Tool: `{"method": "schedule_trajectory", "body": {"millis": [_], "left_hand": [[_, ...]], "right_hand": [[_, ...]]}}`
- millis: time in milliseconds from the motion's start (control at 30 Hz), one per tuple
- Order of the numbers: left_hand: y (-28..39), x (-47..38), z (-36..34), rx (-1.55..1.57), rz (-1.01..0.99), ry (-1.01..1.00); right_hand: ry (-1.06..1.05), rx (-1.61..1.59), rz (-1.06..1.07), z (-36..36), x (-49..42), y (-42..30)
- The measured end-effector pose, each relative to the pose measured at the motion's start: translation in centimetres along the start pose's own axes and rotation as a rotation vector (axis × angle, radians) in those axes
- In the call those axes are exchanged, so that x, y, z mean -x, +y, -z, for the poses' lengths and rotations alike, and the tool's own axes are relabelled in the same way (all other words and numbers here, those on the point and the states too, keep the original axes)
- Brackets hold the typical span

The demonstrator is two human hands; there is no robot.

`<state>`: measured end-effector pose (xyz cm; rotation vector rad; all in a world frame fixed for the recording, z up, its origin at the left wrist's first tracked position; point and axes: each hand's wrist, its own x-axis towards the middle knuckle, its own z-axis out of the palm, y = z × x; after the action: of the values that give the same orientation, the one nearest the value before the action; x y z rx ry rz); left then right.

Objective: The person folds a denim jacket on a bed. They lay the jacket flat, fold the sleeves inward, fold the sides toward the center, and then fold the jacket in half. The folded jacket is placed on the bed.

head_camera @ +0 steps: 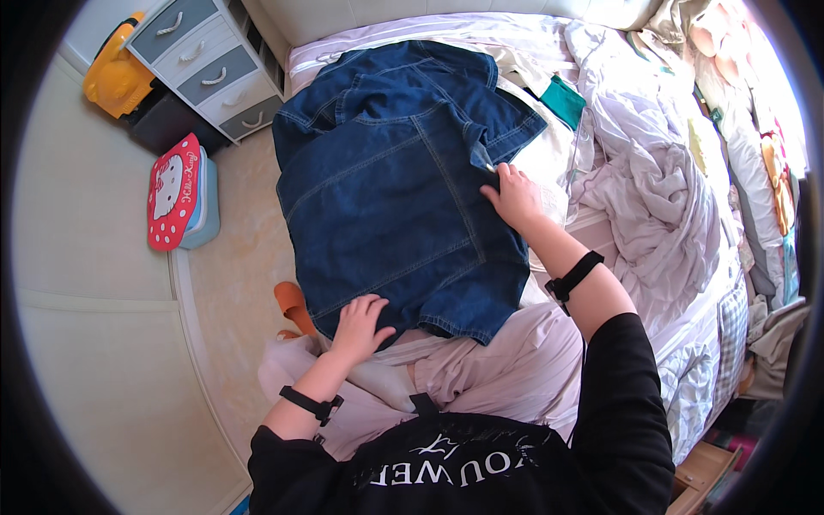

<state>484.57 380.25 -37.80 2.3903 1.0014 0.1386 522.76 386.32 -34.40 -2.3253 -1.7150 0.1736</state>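
Note:
A dark blue denim garment (pixel 380 206) with pale stitching lies spread over the bed in front of me, partly folded and rumpled at its far end. My left hand (pixel 360 327) rests on its near left edge, fingers spread over the cloth. At the right edge, by the collar-like corner, is my right hand (pixel 515 194); its thumb and fingers touch the denim, but whether they pinch it cannot be told. White cloth (pixel 547 161) and a green piece of fabric (pixel 563 102) lie beyond the right side of the denim.
A crumpled pale blanket (pixel 663 206) covers the bed's right side. At the left stand a grey and white drawer unit (pixel 212 71), a yellow plastic item (pixel 116 84) and a blue box with a red lid (pixel 174 193). An orange slipper (pixel 293 302) lies on the floor.

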Motion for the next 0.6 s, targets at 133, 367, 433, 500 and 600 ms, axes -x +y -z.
{"method": "schedule_trajectory", "body": {"millis": [133, 367, 433, 500, 600], "left_hand": [[-2.0, -1.9, 0.5, 0.032, 0.108, 0.233], [-4.4, -1.5, -0.3, -0.137, 0.283, 0.331], [-4.1, 0.1, -0.7, -0.115, 0.206, 0.305], [-3.7, 2.0, -1.1, -0.137, 0.087, 0.079], [-2.8, 4.5, -1.6, -0.197, 0.153, -0.163]], "right_hand": [[0.089, -0.192, -0.382, 1.1, -1.7, 3.2], [0.292, 0.02, 0.473, 0.0, -1.5, 3.1], [0.088, 0.176, 0.651, -0.4, -1.2, 3.5], [-0.182, 0.282, 0.352, 0.1, -1.0, 5.1], [0.044, 0.246, 0.504, 1.1, -0.3, 7.2]]}}
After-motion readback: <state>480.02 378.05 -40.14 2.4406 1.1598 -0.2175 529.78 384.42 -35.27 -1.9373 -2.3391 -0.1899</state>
